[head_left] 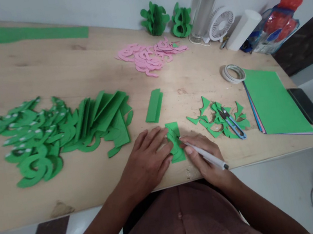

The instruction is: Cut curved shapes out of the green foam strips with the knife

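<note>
A small folded green paper piece (175,142) lies near the front edge of the wooden table (57,73). My left hand (148,159) lies flat on the table with its fingers stretched out, the fingertips pressing the paper's left side. My right hand (203,157) is closed around a white pen (207,156) whose tip touches the paper's right side. Another folded green strip (154,106) rests just beyond the paper.
Green cut shapes and folded pieces (58,134) are heaped at the left. Green scraps with blue scissors (231,123) sit to the right, beside green sheets (274,102) and a tape roll (233,73). Pink cut-outs (149,56), green paper balls (155,19), a bottle (206,2) and a fan (221,23) stand behind.
</note>
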`<state>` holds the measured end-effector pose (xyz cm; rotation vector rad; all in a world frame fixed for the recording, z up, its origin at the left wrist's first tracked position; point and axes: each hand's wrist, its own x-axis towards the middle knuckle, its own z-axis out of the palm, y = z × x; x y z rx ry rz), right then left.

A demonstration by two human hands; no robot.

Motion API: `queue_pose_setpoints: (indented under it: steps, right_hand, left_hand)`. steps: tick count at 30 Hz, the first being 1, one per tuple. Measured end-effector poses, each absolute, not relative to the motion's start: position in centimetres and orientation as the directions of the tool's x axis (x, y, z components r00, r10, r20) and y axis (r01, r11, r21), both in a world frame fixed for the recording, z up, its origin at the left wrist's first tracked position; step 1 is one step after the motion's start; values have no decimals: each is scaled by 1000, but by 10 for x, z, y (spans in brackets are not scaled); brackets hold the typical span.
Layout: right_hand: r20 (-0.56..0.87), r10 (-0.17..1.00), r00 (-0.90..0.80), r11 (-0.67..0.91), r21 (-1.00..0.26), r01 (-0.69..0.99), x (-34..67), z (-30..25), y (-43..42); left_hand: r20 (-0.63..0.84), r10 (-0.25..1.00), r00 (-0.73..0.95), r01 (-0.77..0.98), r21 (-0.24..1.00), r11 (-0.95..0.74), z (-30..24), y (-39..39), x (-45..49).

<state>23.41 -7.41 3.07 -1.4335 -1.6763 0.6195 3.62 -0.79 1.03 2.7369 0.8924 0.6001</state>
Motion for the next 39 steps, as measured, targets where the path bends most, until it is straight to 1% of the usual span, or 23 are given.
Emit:
queue_pose_setpoints:
  steps: [3,11,15,23,29,34,39]
  right_hand:
    - [207,973,106,139,-882,450,234,32,-72]
    - [151,970,193,61,-911,407,231,26,-69]
    - [143,975,173,65,-917,393,230,28,-66]
    - [163,975,154,85,-903,421,230,28,-64]
    - [150,980,135,79,-901,427,231,28,-64]
    - [142,978,155,59,-893,445,233,26,-66]
    - [155,978,140,74,-883,464,234,25,-69]
  left_hand:
    - [311,604,733,520,316,-794,10,-8,36]
    - [306,600,739,516,314,-797,11,-8,36]
    - [321,593,739,508,312,-803,10,-7,36]
    - [322,594,737,504,322,-801,9,-8,36]
    - [340,588,734,505,305,-807,7,-7,36]
    - [347,583,735,501,302,-811,7,-8,36]
    - [348,583,734,498,307,-811,9,-8,36]
